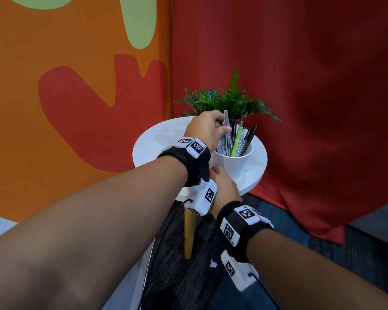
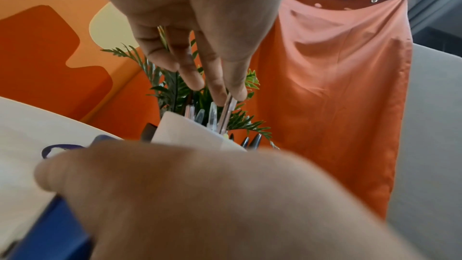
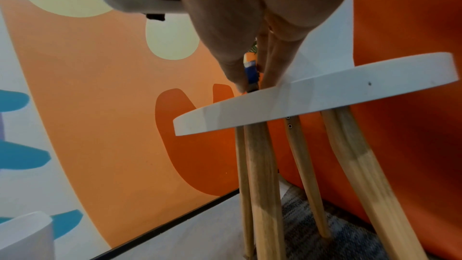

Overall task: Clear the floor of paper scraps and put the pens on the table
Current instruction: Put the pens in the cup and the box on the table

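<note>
A small round white table carries a white cup with several pens standing in it. My left hand is above the cup and pinches a clear pen between thumb and forefinger. The left wrist view shows that clear pen with its lower end among the others in the cup. My right hand is at the table's near edge, its fingertips hidden under my left wrist. In the right wrist view my right hand grips a short blue pen upright, tip on the tabletop.
A green fern stands behind the cup. A red curtain hangs to the right and an orange painted wall lies to the left. Wooden legs reach down to dark carpet, where a small white scrap lies.
</note>
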The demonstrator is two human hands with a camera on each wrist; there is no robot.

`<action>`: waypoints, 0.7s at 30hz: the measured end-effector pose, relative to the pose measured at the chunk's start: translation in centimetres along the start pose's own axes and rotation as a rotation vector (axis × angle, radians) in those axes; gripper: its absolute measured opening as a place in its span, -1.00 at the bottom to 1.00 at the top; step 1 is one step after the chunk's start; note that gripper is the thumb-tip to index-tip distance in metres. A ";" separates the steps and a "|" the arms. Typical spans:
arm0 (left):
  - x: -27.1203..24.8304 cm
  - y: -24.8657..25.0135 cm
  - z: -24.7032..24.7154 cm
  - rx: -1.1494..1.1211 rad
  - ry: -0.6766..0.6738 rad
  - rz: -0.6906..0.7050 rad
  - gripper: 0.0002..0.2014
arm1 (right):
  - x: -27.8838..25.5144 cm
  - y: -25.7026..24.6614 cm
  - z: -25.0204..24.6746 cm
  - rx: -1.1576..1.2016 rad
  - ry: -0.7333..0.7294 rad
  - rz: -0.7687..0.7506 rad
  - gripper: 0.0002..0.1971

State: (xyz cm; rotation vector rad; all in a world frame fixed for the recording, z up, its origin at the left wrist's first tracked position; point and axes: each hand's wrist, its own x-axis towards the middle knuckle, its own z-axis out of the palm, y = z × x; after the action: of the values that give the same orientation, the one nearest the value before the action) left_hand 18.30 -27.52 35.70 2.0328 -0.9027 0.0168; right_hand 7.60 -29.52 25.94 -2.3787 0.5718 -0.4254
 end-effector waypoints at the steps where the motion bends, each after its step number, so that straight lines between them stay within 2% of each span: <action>1: 0.0 0.0 0.0 0.011 -0.022 -0.005 -0.83 | -0.1 -0.1 -0.2 0.005 -0.016 0.003 -0.74; 3: 0.0 0.0 0.2 0.018 -0.078 -0.020 -0.79 | -0.6 -0.7 -0.8 0.012 -0.042 -0.067 -0.89; 4: -0.1 0.0 0.2 0.009 -0.098 -0.029 -0.75 | -0.5 -0.6 -0.8 0.002 -0.039 -0.117 -0.88; 7: -0.4 -0.1 0.1 -0.015 -0.120 -0.053 -0.52 | -0.4 -0.2 -0.6 -0.030 -0.076 -0.113 -0.65; 9: -0.6 -0.3 -0.2 0.008 -0.142 -0.061 -0.43 | -0.2 0.1 -0.2 -0.113 -0.064 -0.118 -0.56; 11: -0.8 -0.5 -0.6 0.035 -0.169 -0.050 -0.44 | -0.1 0.6 0.2 -0.248 -0.044 -0.159 -0.47; 13: -1.0 -0.8 -0.9 0.056 -0.192 -0.022 -0.48 | 0.2 1.0 0.4 -0.271 -0.028 -0.164 -0.40; 21: -1.8 -1.2 -1.7 0.128 -0.224 0.052 -0.63 | 0.8 1.6 0.6 -0.362 -0.049 -0.152 -0.36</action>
State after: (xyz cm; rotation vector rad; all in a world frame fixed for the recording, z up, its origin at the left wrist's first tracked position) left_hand 18.25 -24.78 35.23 2.1595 -1.1187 -0.1299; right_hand 8.12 -30.70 24.58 -2.7834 0.4792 -0.3512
